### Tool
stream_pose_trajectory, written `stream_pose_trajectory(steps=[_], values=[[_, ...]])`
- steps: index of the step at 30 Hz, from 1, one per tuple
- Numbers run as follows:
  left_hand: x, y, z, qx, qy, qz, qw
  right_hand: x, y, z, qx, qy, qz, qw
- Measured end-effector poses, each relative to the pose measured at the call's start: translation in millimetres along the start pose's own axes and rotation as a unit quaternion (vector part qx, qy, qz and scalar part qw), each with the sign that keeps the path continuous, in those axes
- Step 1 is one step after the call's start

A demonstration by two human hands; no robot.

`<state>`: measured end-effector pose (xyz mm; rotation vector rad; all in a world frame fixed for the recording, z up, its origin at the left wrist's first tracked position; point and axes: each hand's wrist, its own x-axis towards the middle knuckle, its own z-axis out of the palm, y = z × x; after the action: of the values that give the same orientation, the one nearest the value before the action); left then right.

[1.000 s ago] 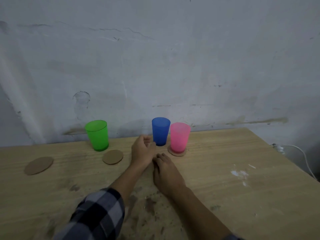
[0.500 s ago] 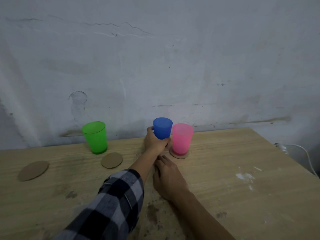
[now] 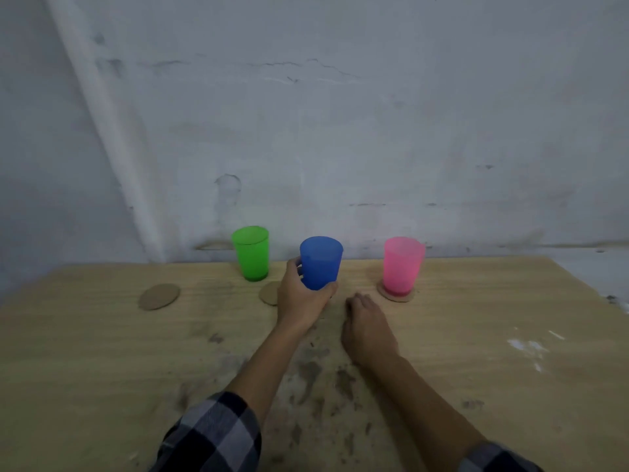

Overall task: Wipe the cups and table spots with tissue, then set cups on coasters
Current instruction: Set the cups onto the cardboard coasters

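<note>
The left hand [image 3: 299,301] has its grip clenched around the lower half of the upright blue cup [image 3: 321,262], beside a bare coaster [image 3: 269,293], while the right hand [image 3: 367,327] rests released, palm down, on the tabletop [image 3: 476,335].

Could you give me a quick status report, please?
Left hand grips blue cup. Right hand flat on table. Nearest coaster free, partly behind left hand.

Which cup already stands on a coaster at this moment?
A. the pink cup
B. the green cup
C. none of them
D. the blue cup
A: the pink cup sits on a round coaster, while the green cup stands on the bare table and the blue cup is in the left hand.
</note>
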<state>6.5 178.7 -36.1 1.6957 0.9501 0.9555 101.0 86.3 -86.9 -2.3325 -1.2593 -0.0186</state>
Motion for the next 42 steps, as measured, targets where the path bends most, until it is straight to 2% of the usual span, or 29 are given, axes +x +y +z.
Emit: stream_pose_trajectory(steps=[9, 21, 33, 42], values=[[10.5, -14.0, -65.8, 0.022, 0.082, -0.023, 0.996, -5.0, -32.1, 9.5, 0.041, 0.0, -0.012, 0.999], [24.9, -43.0, -68.3, 0.012, 0.086, -0.015, 0.996, -5.4, -30.8, 9.6, 0.044, -0.005, -0.009, 0.999], [21.6, -48.5, -60.9, 0.053, 0.089, -0.013, 0.995, -6.1, -30.7, 6.2, 0.038, -0.002, -0.017, 0.999], [19.0, -60.7, -62.7, 0.054, 0.062, -0.004, 0.997, -7.5, -33.4, 7.3, 0.038, -0.008, -0.016, 0.999]])
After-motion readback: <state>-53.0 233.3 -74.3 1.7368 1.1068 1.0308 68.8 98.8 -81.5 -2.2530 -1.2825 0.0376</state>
